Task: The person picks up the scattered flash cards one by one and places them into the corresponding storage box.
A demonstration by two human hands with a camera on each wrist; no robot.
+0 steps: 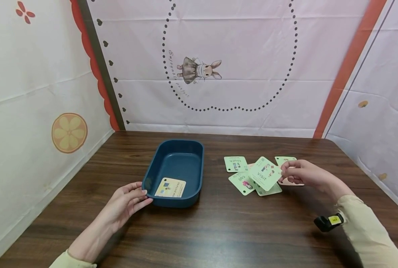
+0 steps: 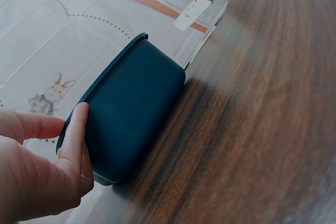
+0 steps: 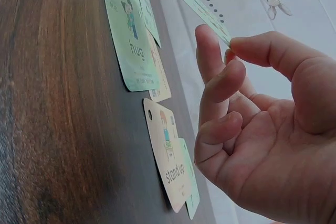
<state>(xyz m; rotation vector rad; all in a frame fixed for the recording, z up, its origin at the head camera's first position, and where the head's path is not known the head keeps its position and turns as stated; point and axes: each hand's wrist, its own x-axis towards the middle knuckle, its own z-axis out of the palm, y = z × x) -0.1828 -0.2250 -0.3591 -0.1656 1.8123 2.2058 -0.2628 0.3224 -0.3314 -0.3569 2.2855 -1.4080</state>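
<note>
Nearest, lower left of the head view: my left hand (image 1: 126,203) rests on the worktop (image 1: 219,238) against the near left corner of the dark blue tray (image 1: 199,175). The left wrist view shows my thumb (image 2: 73,135) laid flat on the tray's outer wall and the other fingers relaxed, so this grip is apart and clamps nothing; it only touches the wall.

The tray stands left of centre in the head view. One yellow card (image 1: 170,187) lies flat on its floor at the near end.

Right of centre in the head view: my right hand (image 1: 302,174) is raised just above the spread of cards. Its grip is clamped on the "visit" card (image 1: 265,173), a pale green card pinched by one edge between thumb and fingertips (image 3: 212,51), as the right wrist view confirms. The card is tilted and clear of the worktop, above the loose cards.

Under and around it, flat on the worktop: the "call" card (image 1: 241,182) nearest, another green card (image 1: 270,191) partly covered beside it, and the "touch" card (image 1: 235,163) further back. In the right wrist view the "stand up" card (image 3: 170,156) and the "hug" card (image 3: 131,45) also lie flat, overlapping their neighbours.

Furthest: the pale backdrop, with a printed rabbit (image 1: 199,69) in the upper centre.
</note>
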